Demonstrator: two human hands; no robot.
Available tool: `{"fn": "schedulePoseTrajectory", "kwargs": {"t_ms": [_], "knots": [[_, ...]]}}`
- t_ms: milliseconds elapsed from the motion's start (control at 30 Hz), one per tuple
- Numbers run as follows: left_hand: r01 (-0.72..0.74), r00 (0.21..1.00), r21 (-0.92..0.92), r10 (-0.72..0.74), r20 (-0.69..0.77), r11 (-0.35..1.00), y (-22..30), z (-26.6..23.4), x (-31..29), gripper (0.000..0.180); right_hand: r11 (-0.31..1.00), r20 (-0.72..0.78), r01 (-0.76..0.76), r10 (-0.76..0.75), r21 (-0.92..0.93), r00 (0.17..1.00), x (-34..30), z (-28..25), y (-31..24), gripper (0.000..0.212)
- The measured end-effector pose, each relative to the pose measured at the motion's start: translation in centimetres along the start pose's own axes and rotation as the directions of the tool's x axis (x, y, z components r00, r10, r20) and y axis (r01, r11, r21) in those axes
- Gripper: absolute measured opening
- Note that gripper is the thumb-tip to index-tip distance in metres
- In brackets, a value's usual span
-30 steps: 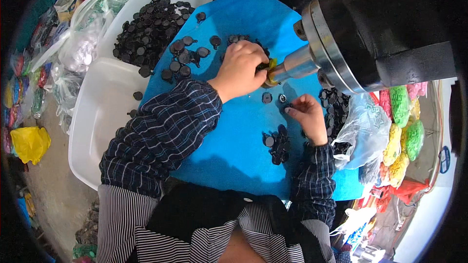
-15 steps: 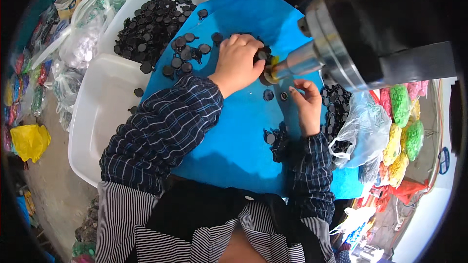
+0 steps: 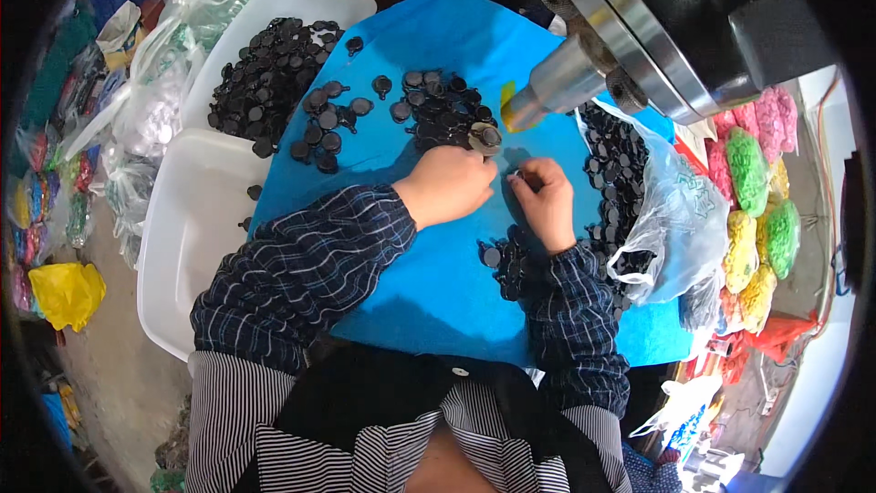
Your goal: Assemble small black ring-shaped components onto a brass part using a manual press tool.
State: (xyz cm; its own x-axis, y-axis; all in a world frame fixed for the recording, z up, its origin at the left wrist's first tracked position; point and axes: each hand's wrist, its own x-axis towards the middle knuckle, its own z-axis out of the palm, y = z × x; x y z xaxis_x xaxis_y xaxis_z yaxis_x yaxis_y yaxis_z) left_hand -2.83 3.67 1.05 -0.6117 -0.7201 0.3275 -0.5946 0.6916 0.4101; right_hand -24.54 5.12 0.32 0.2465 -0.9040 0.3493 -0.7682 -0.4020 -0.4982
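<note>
My left hand (image 3: 447,185) is closed, its fingers curled and pointing right, just on the near side of a round metal die (image 3: 484,137) with a black part on it. What its fingertips hold, if anything, is hidden. Close on its right, my right hand (image 3: 547,203) pinches a small dark piece (image 3: 517,174), mostly covered by the fingers. Beyond my left hand lies a pile of black round parts with small tabs (image 3: 447,108). A smaller heap of black parts (image 3: 507,262) lies on the blue surface (image 3: 411,301) beside my right wrist.
A machine's metal ram (image 3: 566,73) overhangs the die from the upper right. White plastic bins (image 3: 160,246) stand at the left, the far one holding many black parts (image 3: 274,82). A clear plastic bag (image 3: 680,228) with more black parts lies at the right, near bags of coloured pieces (image 3: 748,173).
My left hand has drawn back toward me from beside the die, uncovering the black pile. My right hand has moved left and closed in a pinch. The view has shifted slightly.
</note>
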Motion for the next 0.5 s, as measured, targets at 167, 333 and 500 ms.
{"fn": "schedulePoseTrajectory", "kwargs": {"t_ms": [167, 333, 500], "knots": [[0.092, 0.994, -0.201, -0.102, -0.038, 0.975, -0.3, -0.5, -0.2, 0.025, 0.020, 0.234, -0.288, 0.529, 0.957, 0.816, -0.9, -5.0, 1.8, 0.006], [0.234, 0.968, -0.642, -0.235, 0.085, 0.730, 2.5, -2.6, 1.6, 0.024, -0.261, 0.289, -0.190, 0.422, 0.947, 0.859, -1.2, -9.5, -2.0, 0.012], [0.243, 0.939, -0.970, -0.248, 0.240, -0.017, 6.6, -0.2, 5.1, 0.023, -0.406, 0.284, -0.124, 0.361, 0.905, 0.888, -0.3, -9.7, -6.9, 0.015]]}}
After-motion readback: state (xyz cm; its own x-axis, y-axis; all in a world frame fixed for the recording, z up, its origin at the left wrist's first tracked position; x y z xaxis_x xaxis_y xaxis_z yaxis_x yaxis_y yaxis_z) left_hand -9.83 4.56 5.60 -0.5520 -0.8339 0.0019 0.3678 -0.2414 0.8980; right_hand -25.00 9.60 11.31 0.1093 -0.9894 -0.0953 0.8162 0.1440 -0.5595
